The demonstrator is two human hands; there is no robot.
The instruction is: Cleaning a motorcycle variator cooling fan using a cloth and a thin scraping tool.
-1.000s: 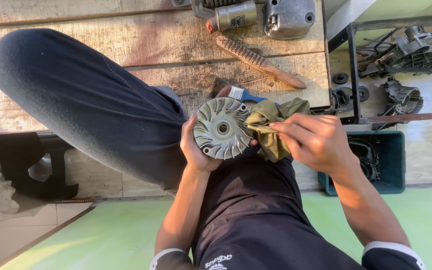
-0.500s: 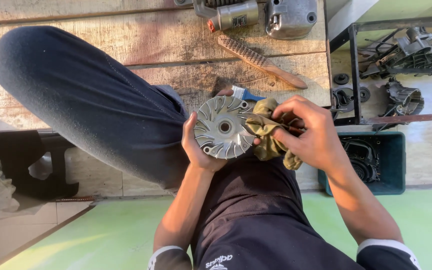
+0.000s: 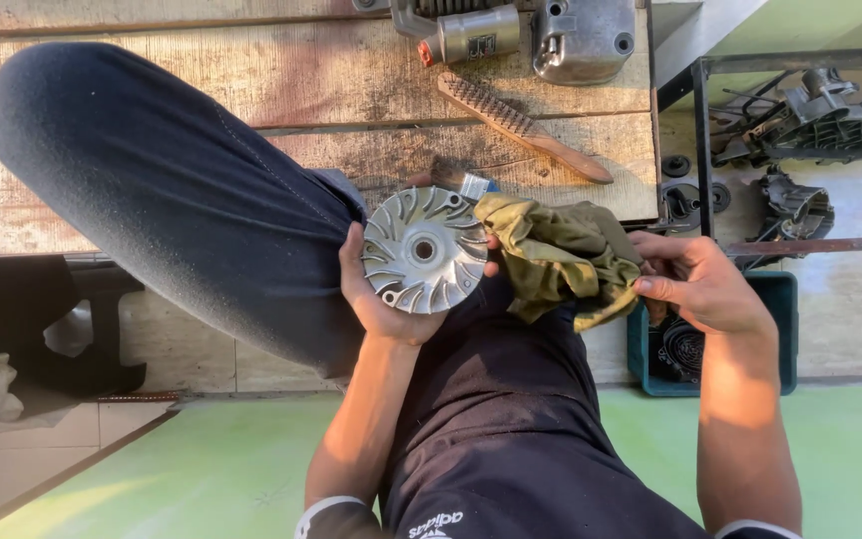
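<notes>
- L hand (image 3: pixel 376 299) cupped under finned disc (image 3: pixel 424 250), clamped at rim, face turned up w/ fins open to view, over lap.
- Rag (image 3: pixel 556 255) bunched just beside disc.
- R hand (image 3: pixel 705 284) pinched shut on rag's end.
- Wire brush (image 3: pixel 521 125) on bench behind.

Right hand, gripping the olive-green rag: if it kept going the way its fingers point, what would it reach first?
The right hand points left, into the crumpled olive-green cloth rag that it pinches. Beyond the rag, probably the round silver finned metal disc in the left hand; depth is unclear.
</notes>
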